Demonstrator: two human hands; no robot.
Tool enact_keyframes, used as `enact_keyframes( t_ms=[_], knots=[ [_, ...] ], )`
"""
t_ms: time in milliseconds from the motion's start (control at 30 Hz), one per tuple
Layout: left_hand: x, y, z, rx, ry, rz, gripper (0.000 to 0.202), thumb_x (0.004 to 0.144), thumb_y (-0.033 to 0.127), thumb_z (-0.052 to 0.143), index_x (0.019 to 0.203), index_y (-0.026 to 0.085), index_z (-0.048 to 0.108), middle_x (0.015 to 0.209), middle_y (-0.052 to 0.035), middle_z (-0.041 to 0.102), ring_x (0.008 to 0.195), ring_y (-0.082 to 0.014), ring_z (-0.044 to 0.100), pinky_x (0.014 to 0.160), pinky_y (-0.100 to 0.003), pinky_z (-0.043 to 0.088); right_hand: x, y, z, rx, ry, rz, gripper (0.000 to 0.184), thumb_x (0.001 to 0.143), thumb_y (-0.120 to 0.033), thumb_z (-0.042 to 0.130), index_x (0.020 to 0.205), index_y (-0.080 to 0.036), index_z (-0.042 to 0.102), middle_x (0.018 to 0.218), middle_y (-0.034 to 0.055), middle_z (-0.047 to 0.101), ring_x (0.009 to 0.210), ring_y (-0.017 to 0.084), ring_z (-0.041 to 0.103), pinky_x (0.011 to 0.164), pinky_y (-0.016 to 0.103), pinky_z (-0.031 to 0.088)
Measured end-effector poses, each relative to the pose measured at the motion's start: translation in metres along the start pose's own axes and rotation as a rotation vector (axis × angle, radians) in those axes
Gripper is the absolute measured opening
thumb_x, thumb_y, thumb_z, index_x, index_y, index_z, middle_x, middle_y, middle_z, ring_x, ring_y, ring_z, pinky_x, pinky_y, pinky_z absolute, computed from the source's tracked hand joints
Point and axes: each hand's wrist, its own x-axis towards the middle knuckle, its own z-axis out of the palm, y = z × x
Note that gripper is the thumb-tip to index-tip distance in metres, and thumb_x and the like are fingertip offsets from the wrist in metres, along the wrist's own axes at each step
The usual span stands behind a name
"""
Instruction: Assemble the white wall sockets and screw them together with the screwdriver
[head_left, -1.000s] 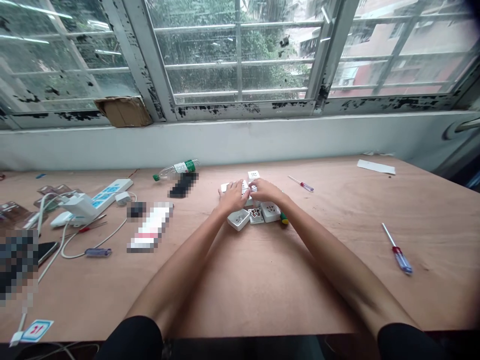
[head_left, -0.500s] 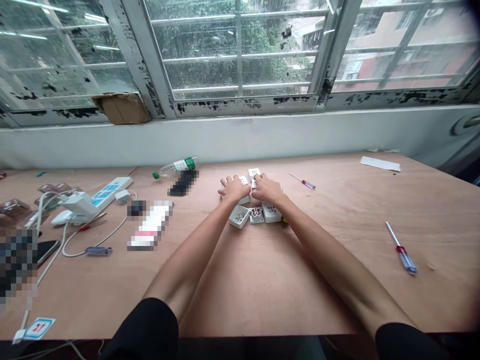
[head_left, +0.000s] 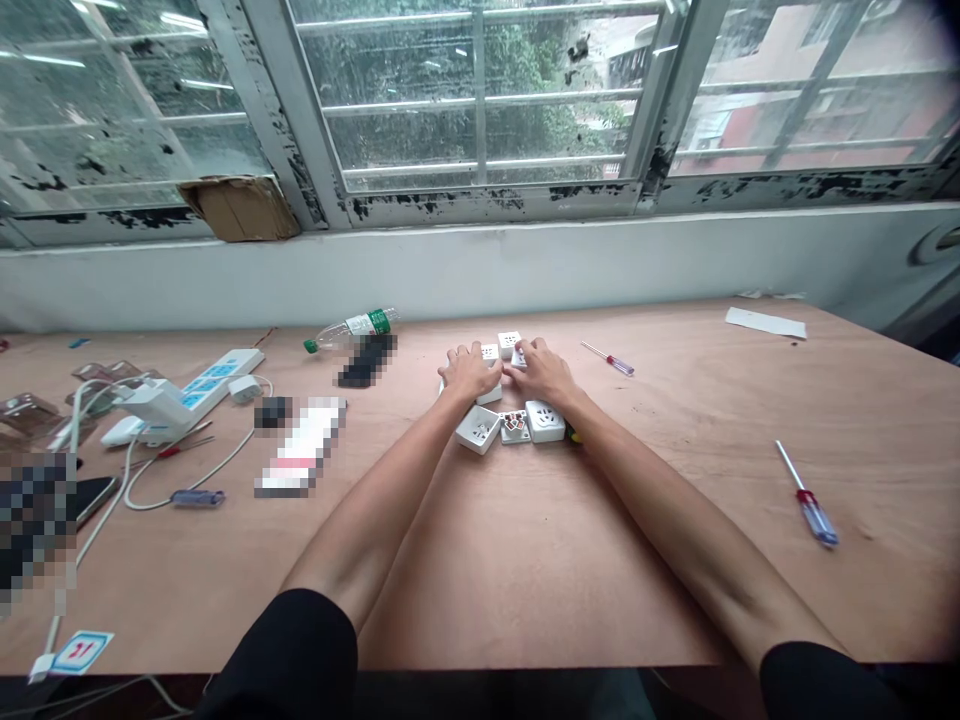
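Observation:
My left hand (head_left: 471,372) arches over white wall sockets, its fingers bent round one white socket (head_left: 491,393) that is mostly hidden beneath the palm. To its right, my right hand (head_left: 547,373) has fingers and thumb at the edge of a small white socket (head_left: 519,356). Another white socket (head_left: 509,343) stands just beyond both hands. Nearer to me lie a tilted square socket (head_left: 478,429), a small piece showing its inner metal and reddish parts (head_left: 514,427), and a thick square socket (head_left: 545,421). A yellow and black thing (head_left: 573,437) is partly hidden by my right wrist.
Two screwdrivers, a small one (head_left: 609,358) and a larger one (head_left: 808,500), lie to the right. A plastic bottle (head_left: 360,328), a power strip (head_left: 217,383) with cables and another screwdriver (head_left: 197,498) are at left. A white strip (head_left: 765,323) lies far right.
My right hand has shifted slightly right, and the small socket at its fingers shows more and sits farther right. My left hand stays nearly in place. The view has tilted slightly.

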Motion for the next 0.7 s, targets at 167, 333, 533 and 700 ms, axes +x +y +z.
enact_keyframes(
  t_ms=[167, 333, 533, 700],
  knots=[
    [-0.002, -0.001, 0.001, -0.025, 0.047, 0.001, 0.056, 0.091, 0.058, 0.039, 0.131, 0.021, 0.047, 0.138, -0.0177, 0.052, 0.129, -0.0361, 0.042, 0.098, -0.056, 0.043, 0.006, 0.024, -0.005, 0.154, 0.147, 0.124, 0.055, 0.089, -0.058, 0.052, 0.125, -0.016, 0.055, 0.118, 0.0170, 0.060, 0.105, 0.030, 0.061, 0.082, 0.038, 0.046],
    [-0.002, -0.005, 0.003, -0.052, 0.106, 0.028, 0.050, 0.091, 0.054, 0.043, 0.129, 0.022, 0.048, 0.135, -0.0147, 0.053, 0.128, -0.0326, 0.043, 0.098, -0.048, 0.045, 0.006, 0.032, -0.003, 0.166, 0.099, 0.114, 0.050, 0.083, -0.054, 0.057, 0.118, -0.020, 0.059, 0.117, 0.0142, 0.062, 0.103, 0.030, 0.060, 0.081, 0.039, 0.046],
    [-0.002, -0.013, 0.006, -0.097, 0.160, 0.067, 0.044, 0.092, 0.032, 0.039, 0.135, 0.023, 0.044, 0.137, -0.0112, 0.053, 0.128, -0.0278, 0.044, 0.100, -0.042, 0.045, 0.008, 0.034, -0.008, 0.106, -0.017, 0.033, 0.042, 0.078, -0.040, 0.059, 0.115, -0.020, 0.062, 0.117, 0.0122, 0.064, 0.106, 0.030, 0.058, 0.082, 0.039, 0.046],
    [-0.002, -0.013, 0.008, -0.033, 0.062, 0.149, 0.054, 0.095, 0.046, 0.035, 0.145, 0.026, 0.038, 0.146, -0.0105, 0.048, 0.132, -0.0333, 0.041, 0.104, -0.053, 0.041, 0.035, 0.023, -0.008, 0.059, -0.070, -0.045, 0.046, 0.078, -0.028, 0.059, 0.123, -0.019, 0.059, 0.128, 0.0128, 0.060, 0.121, 0.033, 0.048, 0.095, 0.044, 0.042]
  ],
)
